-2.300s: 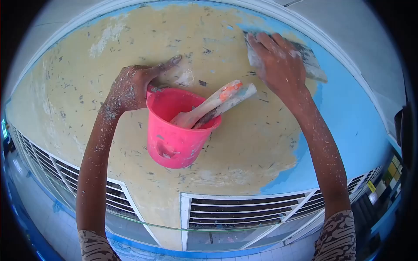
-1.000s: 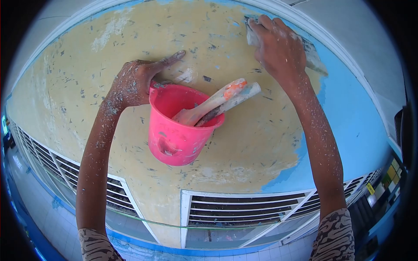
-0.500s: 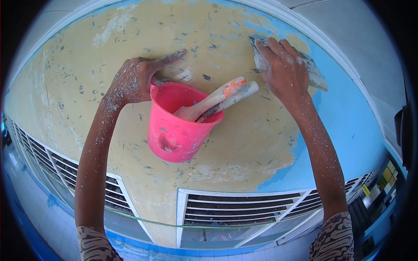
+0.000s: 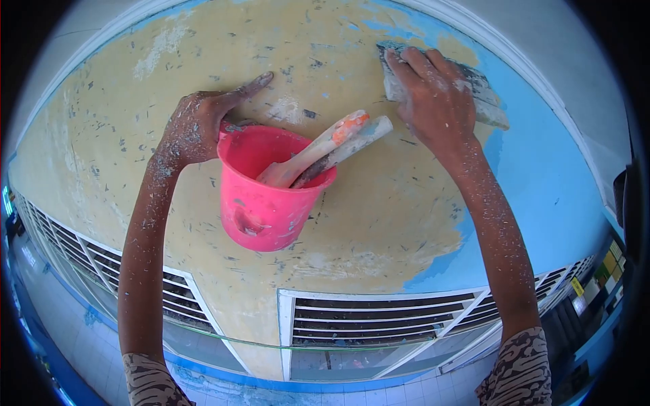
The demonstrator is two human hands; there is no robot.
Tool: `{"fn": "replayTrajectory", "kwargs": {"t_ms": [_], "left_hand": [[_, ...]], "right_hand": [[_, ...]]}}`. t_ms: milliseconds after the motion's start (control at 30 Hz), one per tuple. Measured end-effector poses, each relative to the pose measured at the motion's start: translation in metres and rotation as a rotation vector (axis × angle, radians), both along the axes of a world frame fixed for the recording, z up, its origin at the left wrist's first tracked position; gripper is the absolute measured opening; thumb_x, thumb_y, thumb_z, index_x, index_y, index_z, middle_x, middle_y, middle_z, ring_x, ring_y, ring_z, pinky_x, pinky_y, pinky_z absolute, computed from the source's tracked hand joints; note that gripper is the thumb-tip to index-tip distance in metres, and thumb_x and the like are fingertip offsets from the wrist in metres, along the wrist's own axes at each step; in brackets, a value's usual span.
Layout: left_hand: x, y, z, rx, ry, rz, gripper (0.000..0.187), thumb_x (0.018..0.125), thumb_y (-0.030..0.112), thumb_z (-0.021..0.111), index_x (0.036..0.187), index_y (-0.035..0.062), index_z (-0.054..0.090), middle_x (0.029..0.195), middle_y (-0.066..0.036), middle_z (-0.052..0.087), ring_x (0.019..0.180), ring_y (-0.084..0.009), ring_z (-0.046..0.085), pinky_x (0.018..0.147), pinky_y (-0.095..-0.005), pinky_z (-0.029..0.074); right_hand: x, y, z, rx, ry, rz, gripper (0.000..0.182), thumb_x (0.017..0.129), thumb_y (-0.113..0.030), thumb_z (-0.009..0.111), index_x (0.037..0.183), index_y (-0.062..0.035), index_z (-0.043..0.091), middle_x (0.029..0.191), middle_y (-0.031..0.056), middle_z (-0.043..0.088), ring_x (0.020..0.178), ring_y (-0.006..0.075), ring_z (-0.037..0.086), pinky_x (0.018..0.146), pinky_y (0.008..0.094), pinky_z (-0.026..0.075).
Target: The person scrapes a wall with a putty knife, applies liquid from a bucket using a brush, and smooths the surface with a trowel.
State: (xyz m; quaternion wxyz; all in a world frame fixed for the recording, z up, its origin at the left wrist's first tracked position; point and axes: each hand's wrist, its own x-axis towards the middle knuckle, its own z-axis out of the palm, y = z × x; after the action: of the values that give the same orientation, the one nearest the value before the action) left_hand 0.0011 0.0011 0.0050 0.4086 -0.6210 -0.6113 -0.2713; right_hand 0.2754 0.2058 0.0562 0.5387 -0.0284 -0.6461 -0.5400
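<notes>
My left hand (image 4: 196, 128) grips the pink plastic bucket (image 4: 261, 213) at its rim or handle on the left side; the exact hold is partly hidden. The thumb sticks out past the rim. Inside the bucket lean two paint-smeared tools: one has a pale handle with orange marks (image 4: 351, 127), the other a whitish handle (image 4: 369, 137). Their lower ends are hidden. Up on the right, my right hand (image 4: 437, 101) is closed over a wide, flat, grey-smeared scraper (image 4: 491, 111), which lies against the wall where tan surface meets blue paint. White flecks cover both hands and forearms.
The wall (image 4: 365, 230) is mostly bare tan with dark flecks, and blue paint (image 4: 542, 183) stays on the right. Below are white-framed louvred windows (image 4: 379, 318) with a green line across them. White moulding (image 4: 535, 74) borders the top. Pale floor tiles (image 4: 88, 298) show far below.
The view has shifted a little, so wall, bucket and left hand appear slightly farther left. My right hand and the scraper have moved slightly up along the wall. Both holds are the same.
</notes>
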Motion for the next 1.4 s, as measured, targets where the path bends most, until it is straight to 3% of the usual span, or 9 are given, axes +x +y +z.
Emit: {"fn": "replayTrajectory", "kwargs": {"t_ms": [200, 267, 600, 667, 867, 1067, 1133, 1333, 1400], "left_hand": [[0.002, 0.001, 0.001, 0.01, 0.055, 0.046, 0.082, 0.075, 0.04, 0.079, 0.15, 0.0264, 0.048, 0.086, -0.021, 0.071, 0.08, -0.0385, 0.069, 0.076, -0.0434, 0.056], [-0.003, 0.003, -0.003, 0.063, 0.056, -0.057, 0.076, 0.078, 0.03, 0.075, 0.149, 0.0223, 0.05, 0.065, -0.021, 0.054, 0.058, -0.034, 0.051, 0.065, -0.0415, 0.049], [-0.003, 0.002, -0.003, 0.082, 0.076, -0.068, 0.076, 0.08, 0.037, 0.076, 0.15, 0.0246, 0.049, 0.066, -0.021, 0.058, 0.059, -0.0337, 0.057, 0.065, -0.0416, 0.05], [-0.001, -0.001, 0.001, -0.013, 0.052, 0.063, 0.085, 0.075, 0.043, 0.08, 0.151, 0.0281, 0.046, 0.085, -0.017, 0.071, 0.084, -0.0358, 0.071, 0.078, -0.044, 0.056], [0.003, -0.001, -0.001, 0.019, 0.034, 0.024, 0.077, 0.08, 0.035, 0.076, 0.151, 0.0265, 0.048, 0.069, -0.022, 0.061, 0.063, -0.0347, 0.063, 0.067, -0.043, 0.052], [-0.008, 0.008, -0.006, 0.104, 0.088, -0.098, 0.078, 0.08, 0.032, 0.077, 0.151, 0.0256, 0.047, 0.068, -0.021, 0.059, 0.062, -0.0365, 0.058, 0.066, -0.043, 0.05], [-0.003, 0.005, -0.004, 0.082, 0.09, -0.054, 0.078, 0.08, 0.031, 0.077, 0.151, 0.0254, 0.047, 0.069, -0.021, 0.059, 0.062, -0.0368, 0.058, 0.066, -0.043, 0.05], [-0.01, 0.003, -0.006, 0.068, 0.09, -0.027, 0.076, 0.08, 0.031, 0.076, 0.151, 0.0258, 0.048, 0.07, -0.02, 0.06, 0.064, -0.0362, 0.059, 0.066, -0.0422, 0.05], [-0.01, 0.001, -0.01, 0.071, 0.069, -0.024, 0.075, 0.08, 0.031, 0.075, 0.151, 0.026, 0.048, 0.07, -0.02, 0.06, 0.064, -0.0359, 0.06, 0.066, -0.042, 0.05]], "right_hand": [[-0.023, -0.003, 0.022, -0.009, 0.096, -0.049, 0.039, 0.073, -0.005, 0.072, 0.111, -0.0046, 0.069, 0.105, 0.0014, 0.061, 0.1, 0.0201, 0.061, 0.087, 0.0374, 0.055], [-0.026, -0.005, 0.023, -0.039, 0.106, -0.049, 0.038, 0.073, -0.005, 0.072, 0.111, -0.0049, 0.069, 0.105, 0.0018, 0.061, 0.101, 0.0205, 0.062, 0.087, 0.038, 0.055], [-0.016, -0.008, 0.013, -0.062, 0.063, -0.059, 0.037, 0.075, -0.005, 0.071, 0.111, -0.0046, 0.067, 0.107, 0.0008, 0.061, 0.103, 0.0206, 0.062, 0.087, 0.0373, 0.057], [-0.012, -0.009, 0.008, -0.004, 0.008, -0.049, 0.036, 0.075, -0.005, 0.071, 0.111, -0.0046, 0.067, 0.107, 0.001, 0.061, 0.103, 0.0207, 0.062, 0.087, 0.0372, 0.057], [-0.015, -0.005, 0.006, 0.015, 0.032, -0.024, 0.035, 0.075, -0.007, 0.071, 0.109, -0.0046, 0.068, 0.106, 0.0014, 0.059, 0.102, 0.0199, 0.061, 0.089, 0.0366, 0.056], [-0.024, -0.003, 0.008, 0.028, 0.061, -0.013, 0.027, 0.075, -0.005, 0.068, 0.102, -0.0039, 0.07, 0.104, 0.0027, 0.059, 0.101, 0.0203, 0.061, 0.087, 0.0371, 0.054], [-0.037, -0.003, 0.023, -0.017, 0.106, -0.066, 0.048, 0.075, -0.006, 0.07, 0.122, -0.0068, 0.065, 0.115, 0.0013, 0.062, 0.106, 0.0226, 0.061, 0.091, 0.0389, 0.054], [-0.036, 0.0, 0.031, -0.135, 0.091, -0.014, 0.044, 0.075, -0.007, 0.071, 0.119, -0.0072, 0.066, 0.116, 0.0024, 0.062, 0.105, 0.0239, 0.063, 0.09, 0.039, 0.055], [-0.026, 0.002, 0.018, 0.06, 0.043, 0.023, 0.022, 0.078, -0.008, 0.066, 0.099, -0.0039, 0.072, 0.108, 0.0023, 0.064, 0.099, 0.0188, 0.064, 0.083, 0.0367, 0.055]]}}
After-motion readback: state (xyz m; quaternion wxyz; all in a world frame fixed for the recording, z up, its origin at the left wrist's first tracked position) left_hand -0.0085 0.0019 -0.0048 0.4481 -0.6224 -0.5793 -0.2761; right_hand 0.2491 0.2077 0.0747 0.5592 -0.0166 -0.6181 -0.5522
